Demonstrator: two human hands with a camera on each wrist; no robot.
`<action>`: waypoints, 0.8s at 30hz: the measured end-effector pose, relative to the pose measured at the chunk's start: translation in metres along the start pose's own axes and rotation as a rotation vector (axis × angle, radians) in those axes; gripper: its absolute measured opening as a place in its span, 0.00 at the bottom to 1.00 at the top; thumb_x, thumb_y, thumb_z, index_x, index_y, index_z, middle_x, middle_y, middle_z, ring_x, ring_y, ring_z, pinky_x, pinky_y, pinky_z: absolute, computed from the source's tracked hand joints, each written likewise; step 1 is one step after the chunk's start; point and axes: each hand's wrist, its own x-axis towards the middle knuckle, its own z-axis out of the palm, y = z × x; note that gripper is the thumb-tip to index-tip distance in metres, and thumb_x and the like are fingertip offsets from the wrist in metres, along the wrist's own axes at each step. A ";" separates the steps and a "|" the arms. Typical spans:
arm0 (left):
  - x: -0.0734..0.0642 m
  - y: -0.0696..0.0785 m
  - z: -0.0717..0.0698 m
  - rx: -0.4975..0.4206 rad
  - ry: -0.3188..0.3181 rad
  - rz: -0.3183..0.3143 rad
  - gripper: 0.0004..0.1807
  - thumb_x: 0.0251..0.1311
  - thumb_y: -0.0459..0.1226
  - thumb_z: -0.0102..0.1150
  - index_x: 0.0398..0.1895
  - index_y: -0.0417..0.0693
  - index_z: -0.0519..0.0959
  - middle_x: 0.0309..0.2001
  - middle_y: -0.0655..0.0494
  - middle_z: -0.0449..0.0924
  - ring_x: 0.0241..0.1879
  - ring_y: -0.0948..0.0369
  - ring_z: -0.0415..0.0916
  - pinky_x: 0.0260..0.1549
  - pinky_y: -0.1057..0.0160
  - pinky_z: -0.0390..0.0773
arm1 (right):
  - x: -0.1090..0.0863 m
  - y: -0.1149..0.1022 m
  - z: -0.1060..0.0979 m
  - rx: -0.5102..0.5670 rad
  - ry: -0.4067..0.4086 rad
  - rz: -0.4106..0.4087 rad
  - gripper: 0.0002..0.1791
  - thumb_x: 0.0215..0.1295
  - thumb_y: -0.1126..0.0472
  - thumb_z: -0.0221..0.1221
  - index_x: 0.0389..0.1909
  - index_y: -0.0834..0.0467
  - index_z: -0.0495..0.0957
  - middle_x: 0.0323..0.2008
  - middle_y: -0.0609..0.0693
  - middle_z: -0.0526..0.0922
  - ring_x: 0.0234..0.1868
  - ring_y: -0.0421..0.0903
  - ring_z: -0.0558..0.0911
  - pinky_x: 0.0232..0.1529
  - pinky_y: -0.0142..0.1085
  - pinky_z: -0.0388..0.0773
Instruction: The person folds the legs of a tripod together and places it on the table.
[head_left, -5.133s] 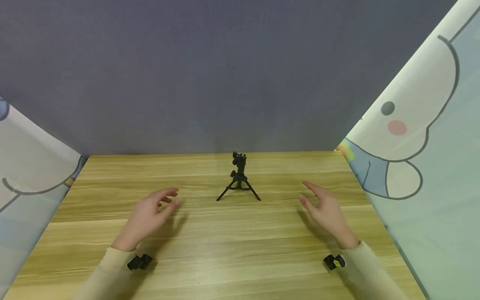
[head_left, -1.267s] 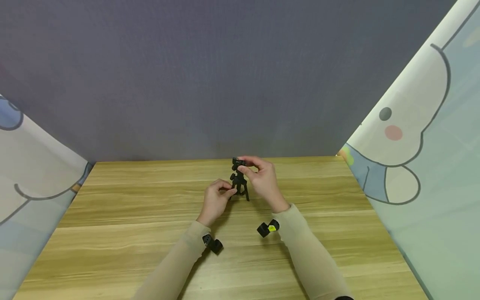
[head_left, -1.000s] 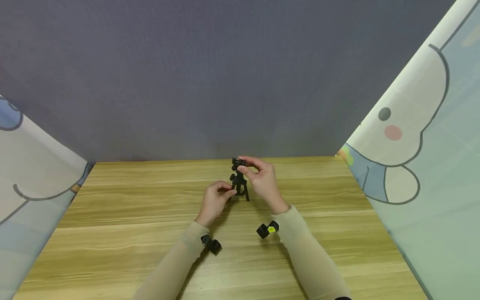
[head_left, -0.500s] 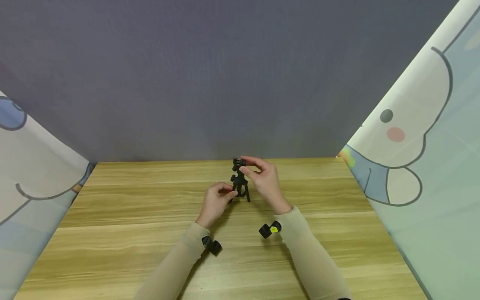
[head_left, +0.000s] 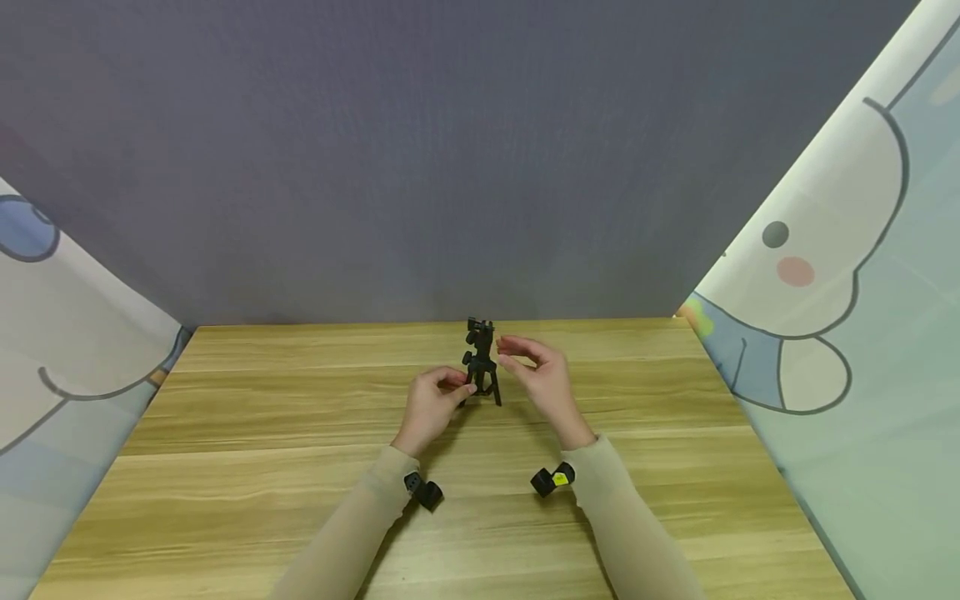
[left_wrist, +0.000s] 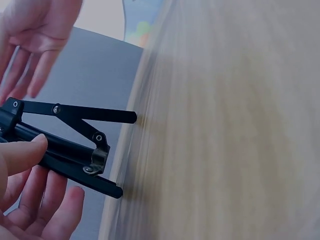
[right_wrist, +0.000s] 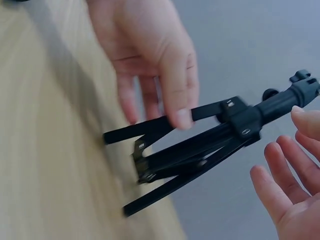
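A small black tripod (head_left: 482, 350) stands upright at the back middle of the table, its legs drawn partly inward. My left hand (head_left: 429, 410) pinches one of its legs between thumb and fingers. The left wrist view shows that thumb (left_wrist: 25, 152) laid over the leg, with the other fingers behind it. Just right of the tripod's column, my right hand (head_left: 545, 379) holds nothing, fingers loosely bent and thumb apart. In the right wrist view the right hand (right_wrist: 300, 200) sits beside the column (right_wrist: 275, 107), and hinged braces (right_wrist: 140, 150) join the legs lower down.
The wooden table (head_left: 300, 533) ends at a dark grey upright panel (head_left: 435, 167). Cartoon-printed sheets flank it, the right sheet (head_left: 900, 375) along the right edge. Black cameras, such as the right one (head_left: 552, 479), sit on both wrists.
Both hands came in from the sides to the tripod, whose legs stood wider at first. Within the last half second my right hand let go of its head and drew down and right.
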 end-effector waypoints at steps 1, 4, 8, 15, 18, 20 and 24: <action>0.000 0.000 0.000 0.001 0.000 -0.002 0.06 0.55 0.33 0.74 0.33 0.45 0.85 0.31 0.57 0.83 0.33 0.60 0.80 0.33 0.62 0.79 | -0.002 0.002 -0.001 -0.022 -0.002 0.004 0.15 0.63 0.75 0.64 0.50 0.76 0.79 0.47 0.69 0.83 0.49 0.60 0.83 0.47 0.34 0.81; 0.000 0.000 0.000 0.007 0.004 0.001 0.05 0.54 0.32 0.74 0.32 0.45 0.85 0.30 0.57 0.83 0.32 0.60 0.80 0.33 0.62 0.79 | -0.007 0.011 -0.002 -0.085 -0.010 0.010 0.14 0.62 0.75 0.65 0.48 0.75 0.80 0.46 0.68 0.84 0.48 0.62 0.83 0.50 0.41 0.80; 0.001 0.000 0.000 0.013 0.006 0.006 0.05 0.54 0.32 0.74 0.32 0.45 0.85 0.30 0.58 0.83 0.33 0.60 0.80 0.33 0.61 0.79 | -0.015 0.023 -0.002 -0.123 -0.033 0.062 0.13 0.62 0.73 0.65 0.47 0.73 0.82 0.45 0.64 0.85 0.48 0.59 0.83 0.52 0.48 0.78; 0.000 -0.002 0.002 0.001 0.001 0.002 0.05 0.55 0.33 0.74 0.33 0.45 0.85 0.31 0.58 0.83 0.33 0.60 0.80 0.33 0.62 0.80 | -0.024 0.042 0.002 -0.168 -0.064 0.150 0.11 0.62 0.68 0.67 0.45 0.68 0.85 0.46 0.58 0.86 0.50 0.52 0.82 0.46 0.37 0.80; -0.001 -0.001 0.002 -0.003 0.004 0.008 0.05 0.55 0.34 0.74 0.32 0.45 0.85 0.31 0.58 0.83 0.34 0.60 0.80 0.34 0.60 0.80 | -0.025 0.045 0.005 -0.184 -0.064 0.132 0.10 0.61 0.70 0.67 0.43 0.70 0.85 0.45 0.60 0.86 0.48 0.54 0.83 0.46 0.36 0.79; -0.002 -0.001 0.002 -0.005 0.004 0.012 0.05 0.56 0.34 0.73 0.32 0.46 0.85 0.32 0.58 0.83 0.35 0.59 0.80 0.36 0.59 0.80 | -0.025 0.046 0.007 -0.186 -0.058 0.127 0.09 0.61 0.71 0.67 0.42 0.71 0.85 0.44 0.61 0.86 0.47 0.55 0.83 0.45 0.35 0.79; -0.003 0.000 0.003 -0.009 0.004 0.010 0.04 0.57 0.33 0.72 0.32 0.46 0.84 0.34 0.57 0.83 0.39 0.58 0.79 0.39 0.57 0.79 | -0.026 0.045 0.010 -0.194 -0.037 0.109 0.09 0.61 0.72 0.67 0.41 0.72 0.84 0.42 0.61 0.86 0.44 0.54 0.84 0.42 0.33 0.79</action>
